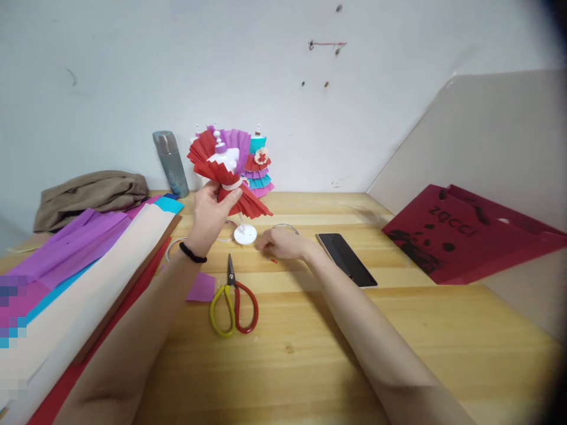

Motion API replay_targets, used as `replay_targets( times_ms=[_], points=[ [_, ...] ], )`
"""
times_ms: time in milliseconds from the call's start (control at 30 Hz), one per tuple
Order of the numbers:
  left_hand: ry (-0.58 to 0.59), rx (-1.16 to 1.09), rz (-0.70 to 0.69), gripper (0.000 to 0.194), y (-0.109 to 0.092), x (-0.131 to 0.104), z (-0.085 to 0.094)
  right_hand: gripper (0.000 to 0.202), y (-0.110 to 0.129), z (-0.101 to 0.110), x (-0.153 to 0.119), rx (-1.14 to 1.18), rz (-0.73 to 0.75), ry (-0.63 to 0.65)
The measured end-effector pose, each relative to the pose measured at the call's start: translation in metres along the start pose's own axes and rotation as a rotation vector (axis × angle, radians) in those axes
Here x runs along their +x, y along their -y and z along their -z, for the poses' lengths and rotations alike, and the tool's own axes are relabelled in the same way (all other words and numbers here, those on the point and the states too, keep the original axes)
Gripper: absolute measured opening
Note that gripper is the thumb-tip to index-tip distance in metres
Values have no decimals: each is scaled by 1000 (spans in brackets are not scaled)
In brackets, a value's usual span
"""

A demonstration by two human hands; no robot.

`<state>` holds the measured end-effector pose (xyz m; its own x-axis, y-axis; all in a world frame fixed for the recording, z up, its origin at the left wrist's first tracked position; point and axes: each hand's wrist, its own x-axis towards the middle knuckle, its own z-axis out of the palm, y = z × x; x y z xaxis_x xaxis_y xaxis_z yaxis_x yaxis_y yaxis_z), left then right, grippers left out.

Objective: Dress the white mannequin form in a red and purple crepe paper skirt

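The wooden counter (292,372) carries everything, with stacked paper sheets (88,295) well to the left of the mini dress form (227,159). That form leans to the left; whether its round base (245,235) touches the counter is hard to tell. The left grip (214,209) is closed around the form's waist, over the red pleated paper (250,203), thumb beside the pale band (233,185). Light, steady pressure suits this hold, since squeezing would likely crush the folds. The right grip (283,243) is low, just right of the base, fingers curled; I cannot tell whether they pinch anything. Resting its side on the counter should steady fine work. The scissors (231,280) lie in front of the form, blades pointing toward the base, so fingers are best clear of the tips. Small red scraps (272,260) lie to the base's right, easily brushed aside.
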<state>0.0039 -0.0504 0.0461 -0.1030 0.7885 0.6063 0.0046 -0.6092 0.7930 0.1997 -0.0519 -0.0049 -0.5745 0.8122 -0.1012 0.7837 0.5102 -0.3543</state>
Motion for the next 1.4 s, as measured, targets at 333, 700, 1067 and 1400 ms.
replay_targets(
  times_ms=[333,700,1067,1400],
  points=[
    [62,-81,82,33,10,-3,-3,22,3,5,-6,144,-41,264],
    [302,-148,31,50,19,-12,-16,36,11,37,-18,419,-113,-706],
    [400,-107,-49,52,21,-19,-19,44,42,24,-6,975,242,-755],
    [407,-51,-79,51,20,-20,-19,26,43,15,-2,1146,122,-872]
  ],
)
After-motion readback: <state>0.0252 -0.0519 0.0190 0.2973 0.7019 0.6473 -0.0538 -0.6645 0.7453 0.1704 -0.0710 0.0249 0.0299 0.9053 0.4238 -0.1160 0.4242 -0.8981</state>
